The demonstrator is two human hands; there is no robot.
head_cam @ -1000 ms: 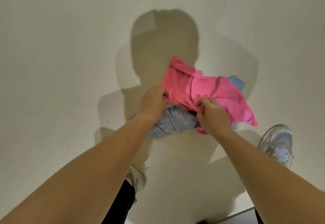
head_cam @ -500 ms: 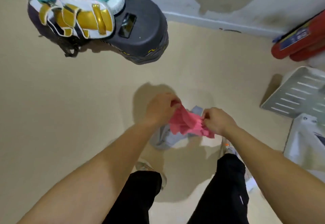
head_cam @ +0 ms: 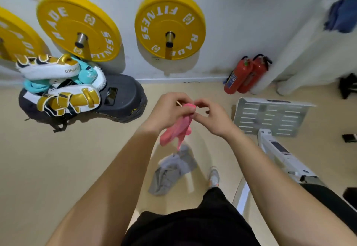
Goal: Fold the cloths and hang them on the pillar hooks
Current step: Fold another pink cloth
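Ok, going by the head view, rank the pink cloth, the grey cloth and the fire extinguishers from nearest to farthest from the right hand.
1. pink cloth: pinched at its top in the right hand, hanging just to its left.
2. grey cloth: crumpled on the floor below the hand.
3. fire extinguishers: farthest, standing against the wall, ahead and to the right.

Bright even light, soft shadows below round yellow weight plates (head_cam: 170, 14). Fisheye bending, blur far right of them.
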